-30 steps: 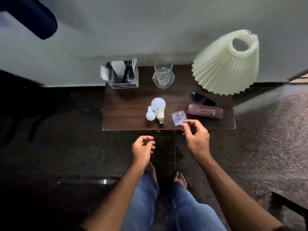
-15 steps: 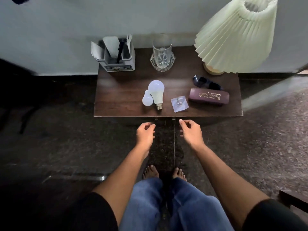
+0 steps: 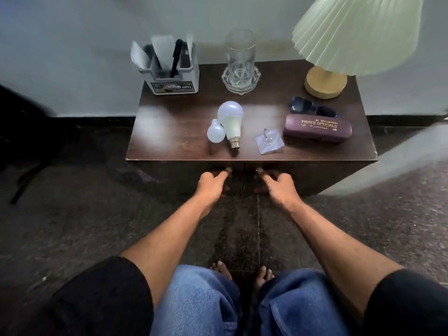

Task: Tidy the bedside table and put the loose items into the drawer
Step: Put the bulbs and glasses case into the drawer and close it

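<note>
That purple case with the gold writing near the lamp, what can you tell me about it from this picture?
The long purple spectacle case has rounded ends and a slightly matte, hard-looking shell. Gold lettering on its top reads "PRINCE OPTICALS", with smaller print that is hard to make out. It is closed and lies flat, lengthwise, on the dark wooden bedside table, towards its right front. A pair of dark sunglasses lies just behind it, close or touching; I cannot tell which. No hand touches it.
</note>
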